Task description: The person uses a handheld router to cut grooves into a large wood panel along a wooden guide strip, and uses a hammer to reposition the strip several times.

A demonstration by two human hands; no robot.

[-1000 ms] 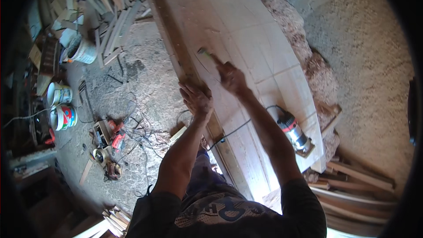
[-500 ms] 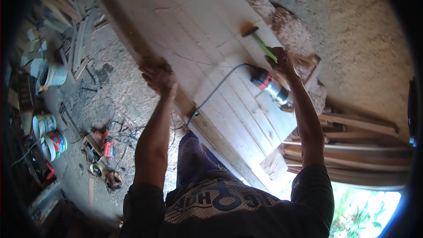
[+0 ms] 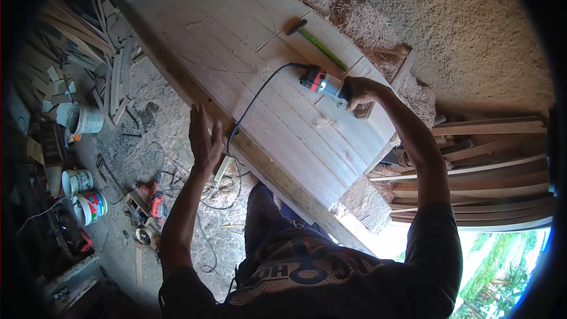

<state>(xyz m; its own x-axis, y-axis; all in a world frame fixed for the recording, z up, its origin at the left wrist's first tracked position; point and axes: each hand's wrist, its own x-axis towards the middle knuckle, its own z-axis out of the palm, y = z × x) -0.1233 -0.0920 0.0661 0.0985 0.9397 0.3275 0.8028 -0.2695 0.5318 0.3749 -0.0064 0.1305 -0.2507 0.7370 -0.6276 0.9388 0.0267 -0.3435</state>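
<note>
A wide wooden panel [image 3: 230, 41] of joined boards lies slanting in front of me, with long grooves along it. On its right part lies a trim router [image 3: 322, 81], black and red at the cord end and silver toward the base. My right hand [image 3: 361, 91] is closed round the base end of the router. Just beyond it rests a hammer [image 3: 322, 47] with a green handle and dark head. My left hand [image 3: 205, 140] is open, fingers stretched out, by the wooden beam [image 3: 277, 171] along the panel's near edge. It holds nothing.
A black cord [image 3: 254, 97] runs from the router over the beam to the floor. Wood shavings [image 3: 366, 20] are heaped beyond the panel. Long boards [image 3: 472, 189] are stacked at right. Buckets [image 3: 91, 207], a red power tool [image 3: 158, 205] and offcuts [image 3: 115, 77] lie at left.
My right hand has let go of the hammer, which now lies on the panel, and has closed on the router. My left hand has come off the beam, its fingers stretched out.
</note>
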